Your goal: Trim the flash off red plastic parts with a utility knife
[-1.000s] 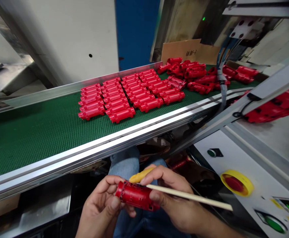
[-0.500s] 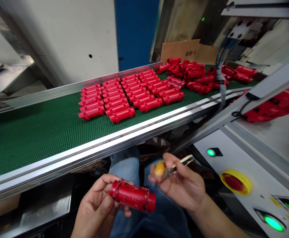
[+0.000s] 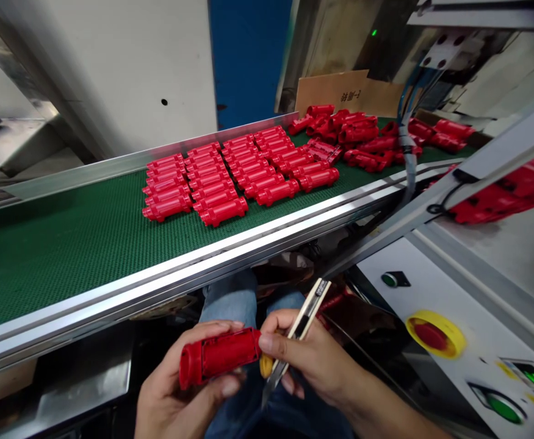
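Note:
My left hand (image 3: 179, 384) is closed round a red plastic tube-shaped housing (image 3: 223, 355), with thumb below and fingers behind. My right hand (image 3: 312, 350) grips a slim cutter knife (image 3: 304, 317) with a pale handle. Its blade points down past the fingers, towards my lap. The right thumb and fingertips are at the right end of the housing, and seem to touch it. Something yellow (image 3: 265, 366), perhaps a finger cover, shows at a right fingertip.
Beyond my hands runs a green conveyor belt (image 3: 65, 244) with a metal edge rail (image 3: 166, 283). Rows of red housings (image 3: 212, 183) lie on it, with a loose heap (image 3: 358, 131) farther right. At the right stands a control panel (image 3: 395, 317) with a yellow-ringed red button (image 3: 436, 334).
My right hand has moved left to the housing's end, and the knife has swung steeper, blade down. The housing has turned and shifted left in my left hand. The panel's green button lights have dimmed.

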The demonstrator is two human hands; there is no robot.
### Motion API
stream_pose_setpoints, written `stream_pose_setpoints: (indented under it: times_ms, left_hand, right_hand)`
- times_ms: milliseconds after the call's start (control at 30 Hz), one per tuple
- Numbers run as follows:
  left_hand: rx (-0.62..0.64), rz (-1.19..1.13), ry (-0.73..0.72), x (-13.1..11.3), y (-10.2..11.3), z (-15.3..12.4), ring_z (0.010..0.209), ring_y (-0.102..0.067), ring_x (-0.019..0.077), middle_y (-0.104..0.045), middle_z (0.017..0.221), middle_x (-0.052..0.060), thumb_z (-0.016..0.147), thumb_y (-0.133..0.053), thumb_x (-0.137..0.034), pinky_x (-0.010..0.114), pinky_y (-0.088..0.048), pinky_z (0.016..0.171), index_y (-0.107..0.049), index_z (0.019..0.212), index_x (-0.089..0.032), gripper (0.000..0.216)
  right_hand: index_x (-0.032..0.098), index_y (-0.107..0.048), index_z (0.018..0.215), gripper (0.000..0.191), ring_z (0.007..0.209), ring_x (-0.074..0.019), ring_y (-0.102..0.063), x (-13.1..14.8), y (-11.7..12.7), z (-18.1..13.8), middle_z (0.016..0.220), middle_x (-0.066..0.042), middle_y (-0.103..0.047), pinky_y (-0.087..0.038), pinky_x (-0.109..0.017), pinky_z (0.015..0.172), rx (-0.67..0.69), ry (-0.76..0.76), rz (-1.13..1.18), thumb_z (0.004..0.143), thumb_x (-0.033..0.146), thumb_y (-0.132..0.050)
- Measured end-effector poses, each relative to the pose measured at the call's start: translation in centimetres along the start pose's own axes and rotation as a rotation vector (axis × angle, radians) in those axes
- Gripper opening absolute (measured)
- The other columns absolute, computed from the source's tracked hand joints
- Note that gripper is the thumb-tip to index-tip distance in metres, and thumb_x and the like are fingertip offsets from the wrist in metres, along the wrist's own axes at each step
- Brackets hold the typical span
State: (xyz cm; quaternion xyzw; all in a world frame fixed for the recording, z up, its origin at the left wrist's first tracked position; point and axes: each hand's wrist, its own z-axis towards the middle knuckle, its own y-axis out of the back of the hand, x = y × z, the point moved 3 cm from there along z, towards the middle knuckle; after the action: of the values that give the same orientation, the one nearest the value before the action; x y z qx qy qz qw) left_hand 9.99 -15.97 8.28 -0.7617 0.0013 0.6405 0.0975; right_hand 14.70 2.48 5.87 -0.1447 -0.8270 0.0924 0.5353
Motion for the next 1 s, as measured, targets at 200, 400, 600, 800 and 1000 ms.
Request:
stream_pose_setpoints:
  times_ms: [200,400,600,800,1000]
  left_hand:
    - [0.012,-0.141,0.086,1.3,-0.2,0.7,0.088,-0.082,0.026,-0.089,0.106,0.007,0.06,-0.107,-0.039,0.025,-0.068,0.07,-0.089,0.095,-0.027,0.041]
    - [0.004,0.11,-0.1,0.9,0.5,0.4,0.106,-0.079,0.0235,-0.087,0.11,0.003,0.076,-0.098,-0.041,0.028,-0.064,0.099,-0.087,0.099,-0.03,0.028]
    - [0.102,0.296,-0.333,1.1,1.0,0.5,0.112,-0.078,0.0179,-0.085,0.117,-0.003,0.094,-0.083,-0.029,0.024,-0.061,0.104,-0.078,0.116,-0.037,0.024]
    - [0.234,0.357,-0.462,1.5,1.6,0.7,0.119,-0.078,0.0172,-0.083,0.125,-0.001,0.098,-0.078,-0.02,0.023,-0.061,0.106,-0.071,0.127,-0.036,0.034]
    - [0.239,0.364,-0.46,1.5,1.7,0.5,0.118,-0.077,0.0172,-0.081,0.126,0.0,0.101,-0.075,-0.02,0.024,-0.061,0.106,-0.069,0.127,-0.035,0.031]
  right_hand:
    - [0.017,-0.068,0.088,0.058,0.04,-0.0071,-0.053,0.3,-0.4,-0.1,0.062,0.004,-0.064,-0.039,-0.015,0.037,-0.029,0.068,-0.086,0.077,0.069,-0.092]
    - [0.018,-0.081,0.103,0.01,0.086,-0.0175,-0.077,2.9,1.0,-1.7,0.094,-0.007,-0.079,-0.065,-0.025,0.079,-0.157,0.753,-0.696,0.103,0.027,-0.076]
    - [0.016,-0.072,0.142,0.033,0.115,-0.0183,-0.078,4.0,0.5,-3.8,0.128,-0.012,-0.08,-0.065,-0.022,0.1,0.174,1.052,-0.793,0.109,0.014,-0.068]
    - [0.017,-0.08,0.125,0.02,0.102,-0.0138,-0.078,3.9,-0.4,-3.2,0.109,-0.005,-0.081,-0.06,-0.018,0.098,0.125,0.757,-0.627,0.107,0.024,-0.076]
    - [0.014,-0.082,0.114,0.014,0.102,-0.0155,-0.077,4.2,-0.8,-3.3,0.104,-0.007,-0.081,-0.06,-0.021,0.097,0.135,0.813,-0.64,0.11,0.023,-0.071]
